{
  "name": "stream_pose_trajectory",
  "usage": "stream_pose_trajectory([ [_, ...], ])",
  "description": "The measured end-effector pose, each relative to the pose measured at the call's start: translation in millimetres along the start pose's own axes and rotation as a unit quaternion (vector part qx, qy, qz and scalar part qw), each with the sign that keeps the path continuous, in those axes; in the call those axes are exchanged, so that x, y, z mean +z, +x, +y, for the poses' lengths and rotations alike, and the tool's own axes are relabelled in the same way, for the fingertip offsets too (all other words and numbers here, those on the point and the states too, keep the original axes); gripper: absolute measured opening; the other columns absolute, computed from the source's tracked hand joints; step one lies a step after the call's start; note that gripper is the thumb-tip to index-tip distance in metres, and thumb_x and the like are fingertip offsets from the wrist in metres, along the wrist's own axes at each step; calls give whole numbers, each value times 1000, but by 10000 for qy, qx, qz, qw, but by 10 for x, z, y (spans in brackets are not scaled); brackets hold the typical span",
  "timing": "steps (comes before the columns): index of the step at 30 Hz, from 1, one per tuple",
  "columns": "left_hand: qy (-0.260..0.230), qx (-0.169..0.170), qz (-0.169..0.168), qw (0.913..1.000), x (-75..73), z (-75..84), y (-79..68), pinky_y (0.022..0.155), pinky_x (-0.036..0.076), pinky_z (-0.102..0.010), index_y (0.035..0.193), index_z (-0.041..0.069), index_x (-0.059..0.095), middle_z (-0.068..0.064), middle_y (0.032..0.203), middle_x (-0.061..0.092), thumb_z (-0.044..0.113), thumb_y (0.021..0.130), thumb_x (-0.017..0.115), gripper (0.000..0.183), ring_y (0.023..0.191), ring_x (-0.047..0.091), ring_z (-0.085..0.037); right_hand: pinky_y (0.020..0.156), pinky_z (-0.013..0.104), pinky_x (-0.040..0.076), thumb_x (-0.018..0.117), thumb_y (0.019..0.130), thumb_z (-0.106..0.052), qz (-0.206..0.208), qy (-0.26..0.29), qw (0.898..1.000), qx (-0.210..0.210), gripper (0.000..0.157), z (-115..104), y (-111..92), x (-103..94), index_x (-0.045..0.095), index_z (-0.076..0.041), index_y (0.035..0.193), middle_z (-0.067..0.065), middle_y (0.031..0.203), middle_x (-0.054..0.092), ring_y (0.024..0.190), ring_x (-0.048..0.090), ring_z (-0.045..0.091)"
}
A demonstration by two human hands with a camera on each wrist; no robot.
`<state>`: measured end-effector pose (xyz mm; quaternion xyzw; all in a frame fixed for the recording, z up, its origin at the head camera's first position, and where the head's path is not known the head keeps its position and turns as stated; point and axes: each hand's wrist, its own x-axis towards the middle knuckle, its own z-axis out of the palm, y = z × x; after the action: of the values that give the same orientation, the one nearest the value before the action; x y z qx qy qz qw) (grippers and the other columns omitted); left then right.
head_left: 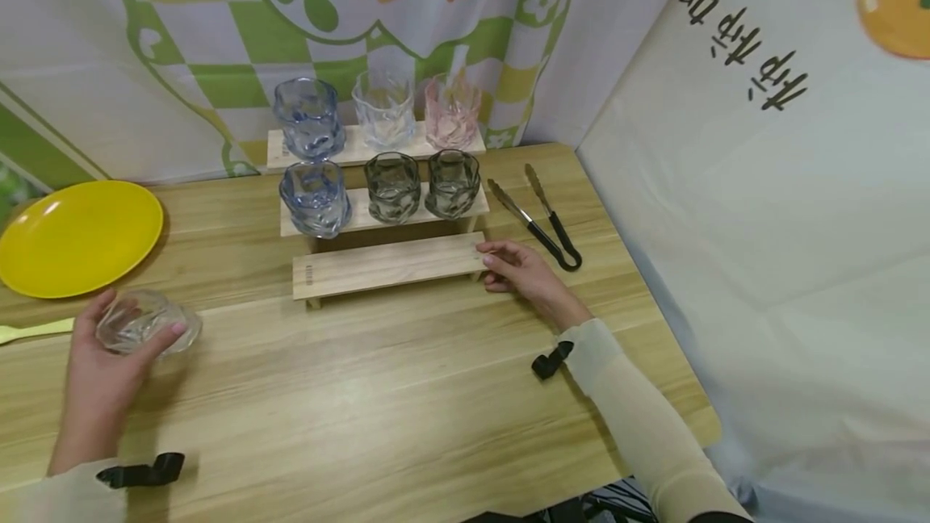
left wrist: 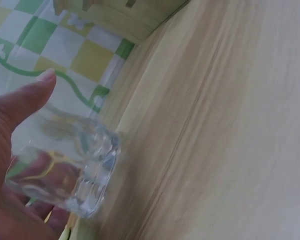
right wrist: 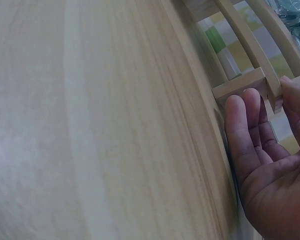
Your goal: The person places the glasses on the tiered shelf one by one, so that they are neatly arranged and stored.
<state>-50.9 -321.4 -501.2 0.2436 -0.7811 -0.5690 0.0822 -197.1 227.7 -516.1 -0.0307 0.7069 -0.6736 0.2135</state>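
My left hand point(head_left: 105, 374) grips a clear, wavy-sided glass point(head_left: 141, 321) at the left of the table. In the left wrist view the thumb and fingers wrap the glass point(left wrist: 85, 165). My right hand point(head_left: 526, 273) pinches the right end of the front step of a three-tier wooden rack point(head_left: 385, 267). The right wrist view shows the thumb above the plank point(right wrist: 272, 92) and fingers below it. A blue glass point(head_left: 316, 198) and two dark grey glasses point(head_left: 392, 188) stand on the middle step. The back step carries a blue point(head_left: 308, 119), a clear point(head_left: 385, 111) and a pink glass point(head_left: 452, 113).
Black-handled tongs point(head_left: 545, 224) lie right of the rack. A yellow plate point(head_left: 80, 239) sits at the far left, with a pale yellow utensil point(head_left: 36, 331) in front of it. Behind the table hangs a checked curtain point(head_left: 254, 31); a white sheet point(head_left: 785, 248) borders the right.
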Motion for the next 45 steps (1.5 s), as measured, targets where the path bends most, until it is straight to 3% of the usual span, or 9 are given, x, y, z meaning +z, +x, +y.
stream_pose_trajectory([
  [5, -1087, -396, 681, 9909, 142, 84, -16, 103, 30, -9, 150, 26, 34, 8, 140, 48, -1, 78, 87, 94, 134, 38, -13, 82, 41, 59, 64, 102, -19, 26, 24, 10000, -10, 35, 1, -11, 5, 62, -5, 134, 18, 106, 62, 85, 67, 22],
  [9, -1046, -475, 1035, 9880, 238, 148, -30, 102, 31, -9, 145, 25, 42, 9, 137, 49, 5, 76, 90, 86, 132, 41, -13, 82, 40, 59, 64, 102, -18, 36, 20, 10000, -33, 35, -8, -21, 7, 62, -4, 134, 17, 107, 62, 86, 67, 22],
  [12, -778, -508, 1025, 9904, 311, 211, -73, 101, 32, -10, 145, 25, 43, 9, 138, 48, 10, 78, 90, 83, 131, 41, -13, 82, 40, 59, 64, 102, -19, 21, -8, 10000, -13, 35, -7, -24, 2, 62, -5, 135, 18, 108, 62, 86, 67, 21],
  [18, -146, -91, 511, 9985, 536, 389, -219, 111, 30, -22, 152, 21, 39, 3, 146, 48, 17, 83, 86, 84, 130, 43, -12, 83, 40, 59, 64, 102, -22, -29, -21, 10000, 33, 38, -13, -31, -2, 61, -5, 136, 19, 109, 61, 87, 67, 21],
  [23, -330, 401, -40, 9986, 744, 621, -309, 115, 31, -32, 152, 21, 40, -2, 147, 49, 12, 83, 87, 84, 129, 47, -14, 84, 40, 58, 64, 102, -21, -28, -2, 10000, 82, 38, -8, -31, -2, 61, -6, 136, 18, 112, 62, 89, 66, 22],
  [28, -424, 883, -378, 9945, 935, 826, -377, 117, 26, -35, 150, 20, 45, -4, 146, 51, 9, 81, 88, 82, 127, 49, -16, 84, 40, 58, 65, 102, -22, -23, -11, 9999, 98, 38, -6, -24, 0, 61, -7, 136, 18, 114, 62, 89, 66, 23],
  [34, -221, 1466, -733, 9862, 1191, 1018, -446, 113, 34, -40, 146, 14, 51, -6, 141, 55, 9, 76, 91, 81, 127, 50, -23, 82, 40, 59, 64, 102, -21, 27, -1, 10000, 47, 37, -3, -14, 8, 62, -6, 135, 19, 110, 62, 87, 67, 22],
  [40, 2, 1778, -1312, 9753, 1508, 1113, -543, 108, 37, -57, 147, 13, 50, -13, 143, 53, 19, 75, 94, 84, 131, 48, -35, 83, 40, 59, 65, 101, -20, 18, 35, 10000, 12, 36, 4, -11, 17, 62, -6, 134, 16, 110, 63, 87, 67, 22],
  [45, 15, 2063, -1686, 9639, 1838, 1173, -611, 105, 40, -56, 147, 12, 50, -14, 140, 55, 25, 73, 95, 88, 127, 51, -36, 84, 40, 59, 64, 102, -19, -3, 29, 10000, -16, 35, -6, -23, 13, 62, -6, 134, 15, 112, 62, 87, 67, 21],
])
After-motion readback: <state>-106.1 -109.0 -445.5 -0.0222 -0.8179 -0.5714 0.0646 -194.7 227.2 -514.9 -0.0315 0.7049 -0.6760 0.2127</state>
